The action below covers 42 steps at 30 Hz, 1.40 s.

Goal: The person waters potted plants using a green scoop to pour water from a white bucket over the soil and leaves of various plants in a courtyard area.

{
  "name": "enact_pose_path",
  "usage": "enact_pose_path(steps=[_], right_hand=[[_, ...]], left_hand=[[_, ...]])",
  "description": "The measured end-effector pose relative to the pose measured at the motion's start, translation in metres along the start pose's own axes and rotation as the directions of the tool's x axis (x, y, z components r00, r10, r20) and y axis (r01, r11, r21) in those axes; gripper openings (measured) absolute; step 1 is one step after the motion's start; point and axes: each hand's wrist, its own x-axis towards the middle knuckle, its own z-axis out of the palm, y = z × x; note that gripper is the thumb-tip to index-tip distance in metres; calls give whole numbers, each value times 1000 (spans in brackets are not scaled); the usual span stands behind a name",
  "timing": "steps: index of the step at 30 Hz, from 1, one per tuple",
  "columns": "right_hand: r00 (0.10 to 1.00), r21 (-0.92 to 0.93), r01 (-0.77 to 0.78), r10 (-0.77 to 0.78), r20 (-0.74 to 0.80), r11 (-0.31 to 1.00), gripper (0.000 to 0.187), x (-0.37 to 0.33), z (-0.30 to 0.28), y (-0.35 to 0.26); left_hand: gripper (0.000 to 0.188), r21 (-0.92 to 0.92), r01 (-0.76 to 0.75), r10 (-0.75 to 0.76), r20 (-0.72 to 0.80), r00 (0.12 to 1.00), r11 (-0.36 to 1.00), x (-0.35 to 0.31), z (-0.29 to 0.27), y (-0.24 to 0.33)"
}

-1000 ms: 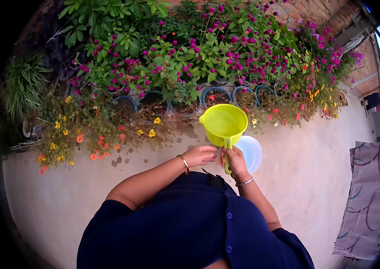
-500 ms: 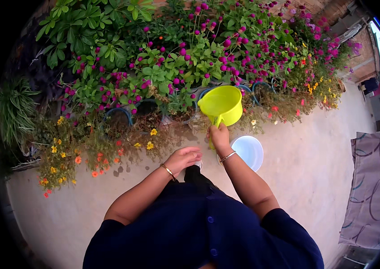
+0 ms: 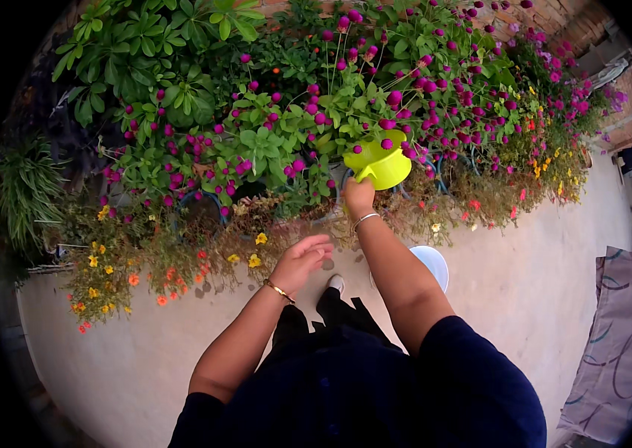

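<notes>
A lime-yellow water dipper (image 3: 388, 173) is tilted away from me among the flowering plants, and its handle is in my right hand (image 3: 359, 196). Green leaves and purple globe-shaped blooms (image 3: 386, 144) partly cover its far rim. I cannot make out any water in it. My left hand (image 3: 301, 263) hovers in front of me with fingers stretched out and nothing in it, short of the plants. A white bucket (image 3: 435, 264) stands on the ground to the right, partly hidden by my right forearm.
Along the bed's front edge grow low yellow (image 3: 255, 260) and orange flowers (image 3: 161, 300). A broad-leaved shrub (image 3: 137, 56) rises at the far left. A patterned grey cloth (image 3: 626, 336) hangs at the right. My shoe (image 3: 337, 283) rests on the pale concrete floor (image 3: 502, 299).
My right arm has reached forward, carrying the dipper deeper into the plants and tilting it away. My left hand's fingers have spread. The bucket is now more hidden behind my forearm.
</notes>
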Motion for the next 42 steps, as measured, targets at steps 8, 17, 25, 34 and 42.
enact_pose_path(steps=[8, 17, 25, 34, 42], right_hand=[[941, 369, -205, 78, 330, 907, 9, -62, -88, 11], [911, 256, -47, -64, 407, 965, 13, -182, -93, 45], [786, 274, -60, -124, 606, 960, 19, -246, -27, 88], [785, 42, -124, 72, 615, 991, 15, -263, 67, 37], [827, -178, 233, -98, 554, 956, 26, -251, 96, 19]], left_hand=[[37, -40, 82, -81, 15, 997, 996, 37, 10, 0], [29, 201, 205, -207, -9, 978, 958, 59, 42, -59], [27, 54, 187, -165, -280, 946, 981, -12, -36, -110], [28, 54, 246, -238, -122, 964, 968, -31, -134, -65], [27, -376, 120, -123, 15, 992, 919, -16, -164, -73]])
